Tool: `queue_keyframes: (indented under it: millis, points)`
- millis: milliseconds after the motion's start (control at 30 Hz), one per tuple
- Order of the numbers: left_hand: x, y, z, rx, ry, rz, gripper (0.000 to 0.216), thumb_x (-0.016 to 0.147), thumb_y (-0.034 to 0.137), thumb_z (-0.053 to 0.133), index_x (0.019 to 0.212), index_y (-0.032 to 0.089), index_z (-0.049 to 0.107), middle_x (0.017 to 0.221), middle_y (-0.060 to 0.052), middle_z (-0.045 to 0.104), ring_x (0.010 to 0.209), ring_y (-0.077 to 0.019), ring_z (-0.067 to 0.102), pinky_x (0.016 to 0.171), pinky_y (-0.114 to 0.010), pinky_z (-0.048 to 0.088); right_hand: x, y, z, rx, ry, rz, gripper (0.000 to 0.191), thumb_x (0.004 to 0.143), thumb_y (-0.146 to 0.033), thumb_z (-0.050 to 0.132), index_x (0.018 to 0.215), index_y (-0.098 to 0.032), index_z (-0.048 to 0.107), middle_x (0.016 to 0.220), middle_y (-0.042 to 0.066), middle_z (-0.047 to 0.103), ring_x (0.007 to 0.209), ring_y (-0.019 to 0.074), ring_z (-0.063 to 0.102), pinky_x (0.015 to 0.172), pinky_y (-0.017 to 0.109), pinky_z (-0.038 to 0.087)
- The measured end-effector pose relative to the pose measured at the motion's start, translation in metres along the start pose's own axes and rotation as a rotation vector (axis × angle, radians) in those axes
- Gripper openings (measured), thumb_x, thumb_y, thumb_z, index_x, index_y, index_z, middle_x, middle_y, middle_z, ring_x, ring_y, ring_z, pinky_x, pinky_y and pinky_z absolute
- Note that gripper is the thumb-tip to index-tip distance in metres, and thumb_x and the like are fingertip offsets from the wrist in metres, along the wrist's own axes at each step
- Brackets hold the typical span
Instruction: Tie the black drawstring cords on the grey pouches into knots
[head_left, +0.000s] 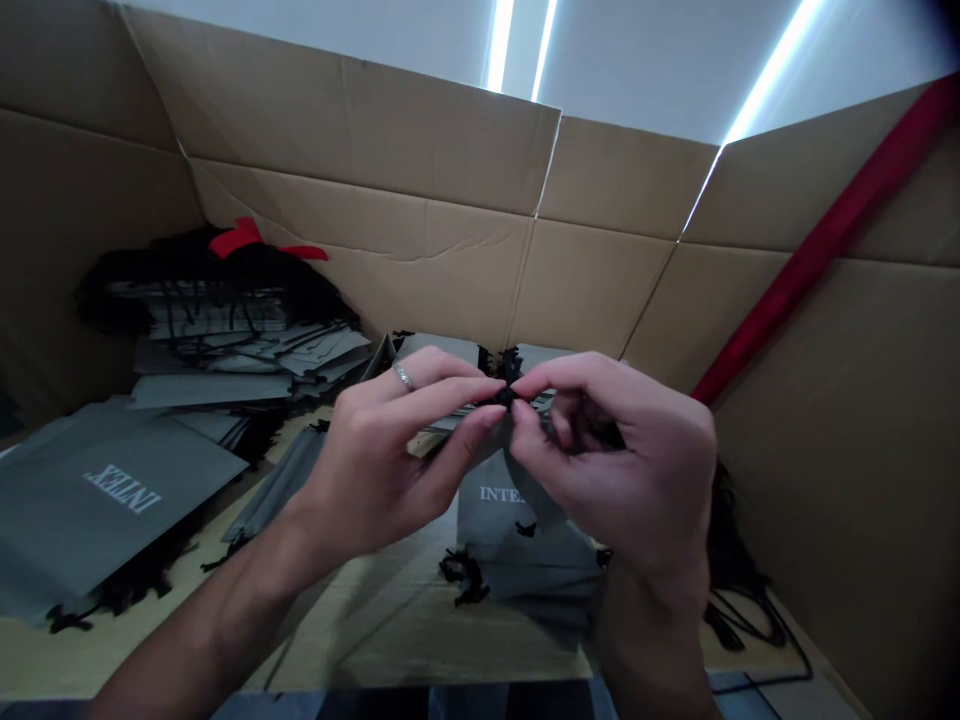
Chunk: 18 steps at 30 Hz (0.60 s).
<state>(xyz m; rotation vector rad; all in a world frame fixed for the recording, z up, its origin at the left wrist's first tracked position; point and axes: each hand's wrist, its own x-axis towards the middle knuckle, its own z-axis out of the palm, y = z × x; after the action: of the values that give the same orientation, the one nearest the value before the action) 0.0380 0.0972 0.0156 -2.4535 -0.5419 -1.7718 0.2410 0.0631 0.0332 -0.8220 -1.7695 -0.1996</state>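
My left hand (390,455), with a ring on one finger, pinches a small knotted bit of black cord (505,397) between thumb and fingertips. From the other side my right hand (630,455) grips the same cord, its thumb and forefinger closed. The two sets of fingertips almost meet. Below them a grey drawstring pouch (487,520) with white lettering shows, partly covered by my right hand. Whether the cord belongs to this pouch I cannot tell. More grey pouches with black cord ends (465,575) lie under and behind my hands.
At the left, grey pouches (172,450) lie stacked on the wooden table (360,635). Behind them is a heap of black cords (202,260) with a red strip. Loose black cords (739,580) lie at the right. Cardboard walls (435,220) enclose the table; a red tube (817,250) leans at the right.
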Motion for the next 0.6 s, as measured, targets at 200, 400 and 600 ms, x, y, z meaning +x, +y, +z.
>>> queue_keyframes:
  millis: [200, 400, 600]
  points:
    - [0.001, -0.001, -0.014, 0.019, -0.047, 0.088, 0.021, 0.102, 0.006, 0.08, 0.117, 0.02, 0.077, 0.104, 0.001, 0.084, 0.091, -0.0104, 0.081, 0.085, -0.018, 0.063, 0.001, 0.002, -0.001, 0.09, -0.071, 0.065, 0.018, 0.086, -0.009, 0.078, 0.096, -0.023, 0.079, 0.068, -0.009, 0.057, 0.054, 0.006, 0.051, 0.06, 0.024, 0.049]
    - [-0.002, -0.004, -0.019, 0.189, -0.096, 0.261, 0.02, 0.1, 0.007, 0.082, 0.114, 0.018, 0.075, 0.1, -0.001, 0.085, 0.084, -0.015, 0.083, 0.078, -0.024, 0.065, 0.002, 0.004, 0.001, 0.101, -0.16, 0.045, 0.016, 0.084, -0.008, 0.075, 0.093, -0.021, 0.077, 0.066, -0.01, 0.053, 0.056, 0.0057, 0.051, 0.062, 0.023, 0.047]
    - [-0.011, -0.009, -0.015, 0.256, -0.01, 0.346, 0.017, 0.097, 0.009, 0.089, 0.107, 0.015, 0.077, 0.104, -0.002, 0.086, 0.084, -0.016, 0.084, 0.075, -0.022, 0.066, 0.002, 0.004, 0.004, 0.054, -0.152, 0.02, 0.018, 0.083, -0.005, 0.076, 0.091, -0.021, 0.077, 0.067, -0.01, 0.053, 0.056, 0.0055, 0.051, 0.067, 0.024, 0.049]
